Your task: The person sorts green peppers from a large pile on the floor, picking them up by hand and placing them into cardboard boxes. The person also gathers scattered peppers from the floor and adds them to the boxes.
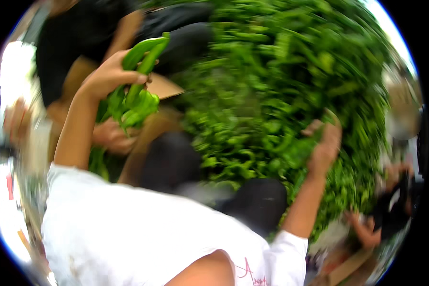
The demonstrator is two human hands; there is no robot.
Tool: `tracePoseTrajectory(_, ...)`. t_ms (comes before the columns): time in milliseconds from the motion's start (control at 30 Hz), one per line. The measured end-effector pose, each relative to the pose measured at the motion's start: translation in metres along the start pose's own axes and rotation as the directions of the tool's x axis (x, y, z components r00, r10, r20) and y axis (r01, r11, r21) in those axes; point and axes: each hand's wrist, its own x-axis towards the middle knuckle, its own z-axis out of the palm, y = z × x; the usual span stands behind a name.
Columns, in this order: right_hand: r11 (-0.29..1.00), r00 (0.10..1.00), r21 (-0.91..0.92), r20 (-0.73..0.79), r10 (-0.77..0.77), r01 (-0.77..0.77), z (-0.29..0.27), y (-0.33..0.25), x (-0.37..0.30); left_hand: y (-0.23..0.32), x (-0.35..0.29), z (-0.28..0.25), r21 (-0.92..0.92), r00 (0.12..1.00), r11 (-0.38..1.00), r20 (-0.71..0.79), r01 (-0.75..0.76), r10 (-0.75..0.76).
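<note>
My left hand [108,76] is raised at the upper left, its thumb and fingers closed on several long green peppers [150,59]. More peppers dangle just below it. Out over a broad heap of green peppers [252,109], my right hand [325,143] is curled around some peppers, though motion blurs its fingers. Beneath my left hand is another person's hand [113,136], close to the hanging peppers and the edge of a cardboard box [145,138]. What that hand holds cannot be made out.
A person in dark clothes [81,38] sits at the upper left, beside the box. My dark-clad knees [257,202] are against the near edge of the heap. Another person's arm [364,231] shows at the lower right, near a cardboard edge [350,267].
</note>
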Motion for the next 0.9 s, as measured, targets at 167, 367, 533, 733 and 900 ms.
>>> tracePoseTrajectory(167,0.990,0.998,0.130,-0.021,0.063,-0.059,0.001,-0.012,-0.044,-0.060,-0.178,-0.076,-0.146,0.969,0.982,-0.200,0.116,-0.144)
tracePoseTrajectory(367,0.990,0.998,-0.133,-0.041,0.042,-0.047,0.054,-0.055,-0.092,-0.126,-0.321,-0.084,0.089,0.852,0.932,-0.442,0.352,-0.279)
tracePoseTrajectory(533,0.996,0.993,-0.007,0.073,0.090,-0.089,0.075,-0.059,-0.101,-0.236,-0.309,-0.011,0.700,0.823,0.453,-0.369,0.551,-0.431)
tracePoseTrajectory(733,0.987,0.970,0.069,0.206,0.129,-0.146,0.068,-0.057,-0.117,-0.283,-0.306,-0.004,0.703,0.819,0.485,-0.248,0.520,-0.518)
tracePoseTrajectory(900,0.974,0.969,0.161,0.216,0.123,-0.160,0.050,-0.056,-0.117,-0.315,-0.322,0.034,0.665,0.819,0.508,-0.300,0.547,-0.489)
